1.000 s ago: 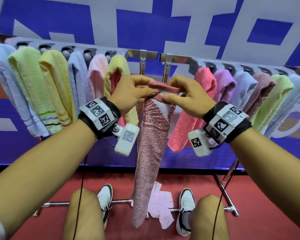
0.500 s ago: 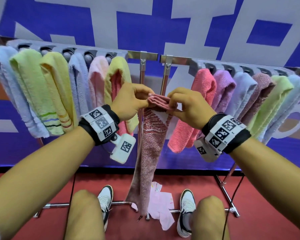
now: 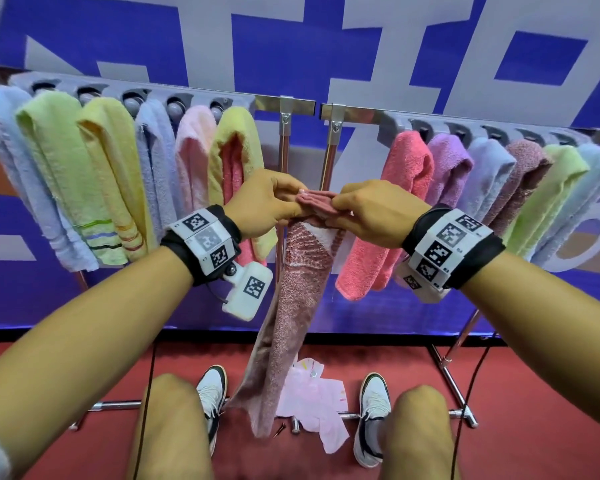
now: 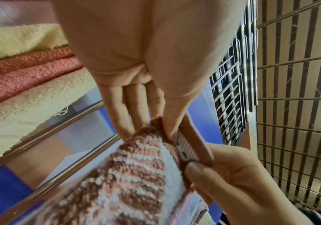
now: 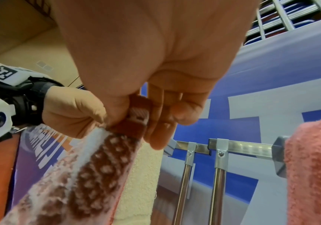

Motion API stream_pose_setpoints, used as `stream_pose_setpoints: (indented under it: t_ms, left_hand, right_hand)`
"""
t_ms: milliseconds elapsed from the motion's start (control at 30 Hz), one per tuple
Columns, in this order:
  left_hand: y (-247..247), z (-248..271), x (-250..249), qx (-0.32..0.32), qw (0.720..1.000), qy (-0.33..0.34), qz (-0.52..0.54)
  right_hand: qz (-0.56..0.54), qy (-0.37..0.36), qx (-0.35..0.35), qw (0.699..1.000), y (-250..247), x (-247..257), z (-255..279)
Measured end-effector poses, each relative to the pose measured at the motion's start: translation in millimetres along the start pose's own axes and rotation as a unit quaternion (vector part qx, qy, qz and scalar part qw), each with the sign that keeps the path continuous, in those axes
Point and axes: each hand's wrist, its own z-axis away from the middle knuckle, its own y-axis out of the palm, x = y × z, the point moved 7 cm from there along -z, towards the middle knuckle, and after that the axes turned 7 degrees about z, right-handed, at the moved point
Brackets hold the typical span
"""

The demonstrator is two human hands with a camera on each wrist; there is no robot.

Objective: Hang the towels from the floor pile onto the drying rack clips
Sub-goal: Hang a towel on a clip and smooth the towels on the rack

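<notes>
A dusty-pink patterned towel [image 3: 291, 299] hangs long and narrow from both hands in front of the rack's middle gap. My left hand [image 3: 274, 206] pinches the bunched top edge from the left, thumb against fingers [image 4: 124, 121]. My right hand [image 3: 357, 213] pinches the same edge from the right [image 5: 136, 120]. The towel [image 4: 136, 175] shows white and brown-pink stripes up close. The drying rack bar [image 3: 361, 116] runs across at head height, with towels hanging in its clips on both sides. A pale pink towel [image 3: 312, 396] lies on the red floor between my shoes.
Two chrome uprights [image 3: 326, 168] stand just behind my hands at the rack's centre. A coral towel [image 3: 388, 209] hangs right of them, a yellow one [image 3: 236, 154] left. The rack's floor bar [image 3: 118, 405] crosses by my shoes. A blue and white banner backs everything.
Both hands have drawn closer together and bunched the towel's top edge tighter. They sit slightly lower against the rack; the towel's tail swung a little to the left.
</notes>
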Motion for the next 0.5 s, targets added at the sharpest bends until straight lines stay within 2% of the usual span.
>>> stream_pose_setpoints:
  t_ms: [67, 133, 267, 333, 433, 500]
  left_hand:
    - [-4.0, -0.2, 3.1, 0.007, 1.0, -0.02, -0.001]
    - [-5.9, -0.7, 3.8, 0.012, 0.999, -0.032, -0.006]
    - [-6.9, -2.9, -0.9, 0.007, 0.999, -0.035, 0.012]
    - [-7.4, -2.5, -4.8, 0.004, 1.0, -0.027, 0.011]
    - [-10.2, -2.5, -6.7, -0.004, 0.999, -0.026, 0.042]
    - [-9.3, -3.0, -9.1, -0.018, 0.995, -0.026, 0.091]
  right_hand:
    - [-0.034, 0.005, -0.043, 0.998, -5.5, 1.4, 0.9]
    - [-0.097, 0.045, -0.099, 0.989, -10.0, -0.4, 3.1]
    - [-0.259, 0.163, -0.197, 0.932, -9.6, -14.1, 5.3]
    - [-0.354, 0.194, -0.225, 0.887, -6.8, -17.4, 5.3]
    - [-0.51, 0.236, -0.267, 0.782, -3.7, -24.2, 9.5]
    - [-0.555, 0.249, -0.285, 0.741, -4.5, -27.3, 10.6]
